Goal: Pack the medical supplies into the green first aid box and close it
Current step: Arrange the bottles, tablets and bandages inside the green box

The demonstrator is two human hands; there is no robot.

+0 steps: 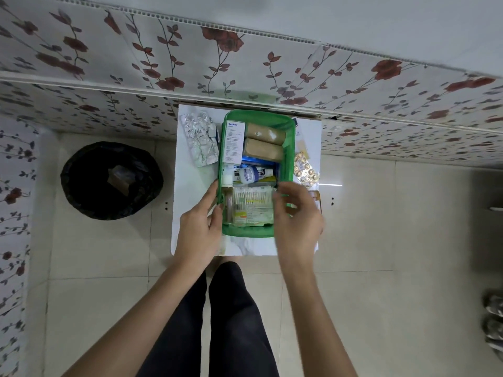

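The open green first aid box (246, 232) stands on a small white table (196, 186). Inside lie two tan bandage rolls (264, 142), a white Optibex carton (232, 142), a white tube (251, 174) and a clear pack of cotton swabs (251, 204) at the near end. My left hand (198, 227) rests against the box's near left wall, thumb at the rim. My right hand (298, 219) hovers over the near right rim, fingers curled and blurred, touching the swab pack's edge. Silver blister strips (200, 138) lie left of the box, gold blister strips (306, 170) lie right of it.
A black-lined waste bin (111, 180) stands on the tiled floor left of the table. A floral-papered wall (245, 58) runs just behind the table. My legs in dark trousers (231, 308) are below the table's near edge. Shoes (494, 322) sit at the far right.
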